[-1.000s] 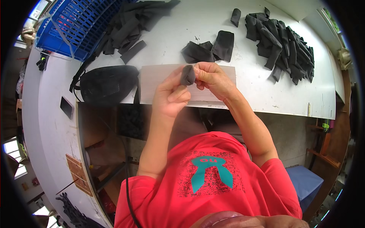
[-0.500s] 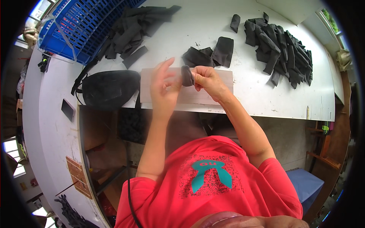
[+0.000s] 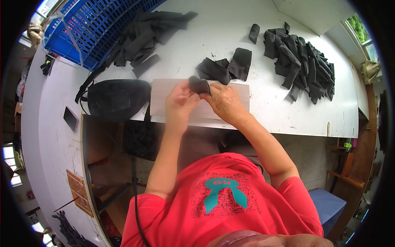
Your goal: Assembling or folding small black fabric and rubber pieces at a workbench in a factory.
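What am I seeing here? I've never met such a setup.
No machine: these are someone's two bare hands. The pictures come from a wide fisheye camera worn on the head, looking down, so straight edges bend. The right hand holds a dark fabric piece; the left hand is close beside it, its grip too blurred to judge. Beneath them is a pale board on a white table. Beyond lie loose dark pieces between two piles of dark strips. At left are a black bag and blue basket.
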The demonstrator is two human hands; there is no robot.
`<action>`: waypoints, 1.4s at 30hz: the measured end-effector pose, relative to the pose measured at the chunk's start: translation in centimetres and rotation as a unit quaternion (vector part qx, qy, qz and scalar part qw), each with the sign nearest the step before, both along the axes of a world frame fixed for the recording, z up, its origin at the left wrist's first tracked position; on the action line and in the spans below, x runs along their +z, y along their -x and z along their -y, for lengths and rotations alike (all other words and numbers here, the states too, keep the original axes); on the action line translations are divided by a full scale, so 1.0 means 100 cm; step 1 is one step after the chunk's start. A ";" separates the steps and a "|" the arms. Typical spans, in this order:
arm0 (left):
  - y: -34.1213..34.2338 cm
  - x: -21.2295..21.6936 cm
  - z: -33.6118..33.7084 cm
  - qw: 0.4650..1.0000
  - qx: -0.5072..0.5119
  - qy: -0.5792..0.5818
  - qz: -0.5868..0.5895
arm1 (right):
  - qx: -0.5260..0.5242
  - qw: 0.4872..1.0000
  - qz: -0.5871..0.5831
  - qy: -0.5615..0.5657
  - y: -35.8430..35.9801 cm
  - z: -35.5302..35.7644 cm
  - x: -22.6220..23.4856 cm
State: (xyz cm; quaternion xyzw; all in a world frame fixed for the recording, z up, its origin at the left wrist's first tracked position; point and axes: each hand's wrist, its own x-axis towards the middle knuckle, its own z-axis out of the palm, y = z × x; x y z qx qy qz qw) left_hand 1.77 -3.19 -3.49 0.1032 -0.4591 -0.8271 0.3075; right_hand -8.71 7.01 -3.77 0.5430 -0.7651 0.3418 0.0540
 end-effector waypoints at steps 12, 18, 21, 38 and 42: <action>0.013 0.035 -0.010 0.909 0.017 0.380 0.169 | 0.059 0.958 0.280 0.011 0.001 -0.009 -0.028; 0.005 0.050 -0.008 0.978 0.020 0.205 0.037 | 0.034 0.975 0.218 -0.023 0.002 -0.012 0.011; 0.001 0.048 0.001 0.993 0.049 0.082 -0.072 | 0.055 0.991 0.118 0.034 0.005 -0.006 0.035; 0.078 0.006 0.043 0.952 0.086 0.163 0.244 | 0.142 0.859 0.435 0.231 0.057 -0.023 0.116; 0.145 -0.054 0.055 0.754 0.173 0.491 0.401 | -0.055 0.818 0.505 0.271 0.116 -0.056 0.097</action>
